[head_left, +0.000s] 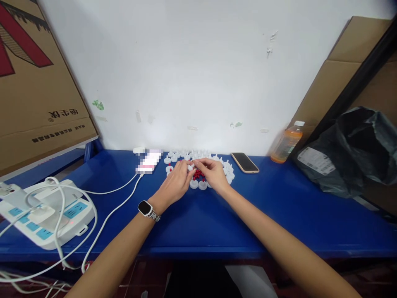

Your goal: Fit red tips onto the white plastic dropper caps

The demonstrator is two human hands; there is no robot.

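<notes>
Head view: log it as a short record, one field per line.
Left hand: pinching a white piece
Right hand: fingertips at that piece, grip unclear
Between hands: red bits
Around: more white pieces
Left wrist: watch
Table: blue
Left side: power strip
Right side: phone, bottle, dark bag

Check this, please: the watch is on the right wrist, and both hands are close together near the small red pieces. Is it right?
Almost: the head view shows the watch on the left wrist, not the right. The left hand and right hand are indeed close together near the small red pieces.
</notes>
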